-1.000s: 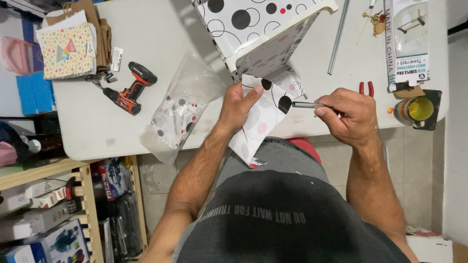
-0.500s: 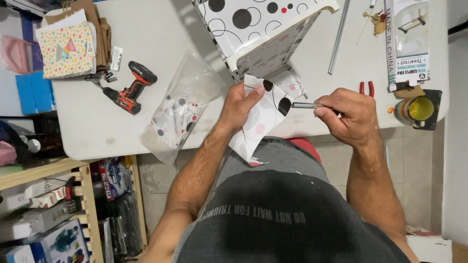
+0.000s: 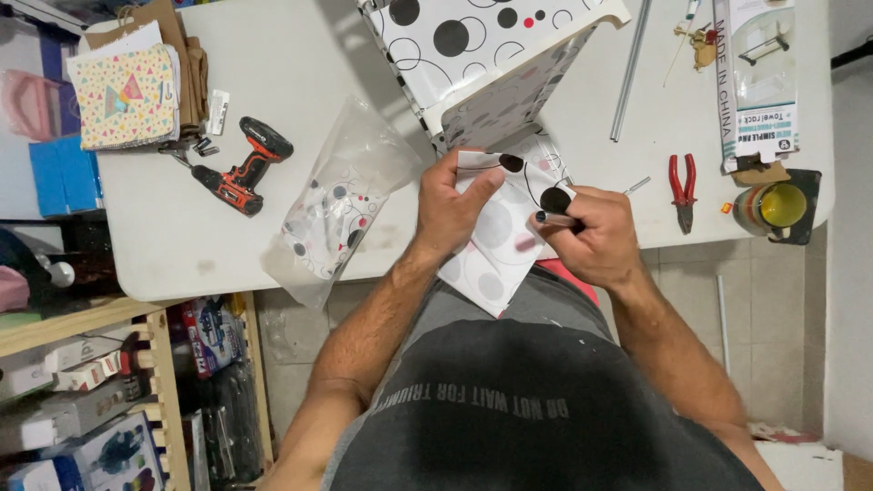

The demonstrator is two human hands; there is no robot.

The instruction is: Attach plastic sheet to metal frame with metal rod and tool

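My left hand (image 3: 452, 207) grips the upper edge of a white sheet of covering printed with grey, black and red circles (image 3: 491, 259), which hangs off the front edge of the white table (image 3: 300, 73). My right hand (image 3: 593, 238) is closed around a thin metal rod-like tool (image 3: 556, 219) whose dark tip rests on the sheet next to the left hand; its other end pokes out past my knuckles. Just beyond the hands stands a box-shaped piece wrapped in the same dotted covering (image 3: 491, 55).
A clear plastic bag with more dotted material (image 3: 338, 209) lies left of my hands. An orange and black cordless drill (image 3: 244, 165), notebooks (image 3: 127, 91), red pliers (image 3: 682, 186), a metal rod (image 3: 629, 68), a packaged item (image 3: 757, 82) and a yellow cup (image 3: 768, 207) sit on the table. Shelves (image 3: 91, 391) stand lower left.
My right hand has moved left, bringing the tool's tip onto the sheet close to the left hand. The left hand keeps its grip on the sheet.
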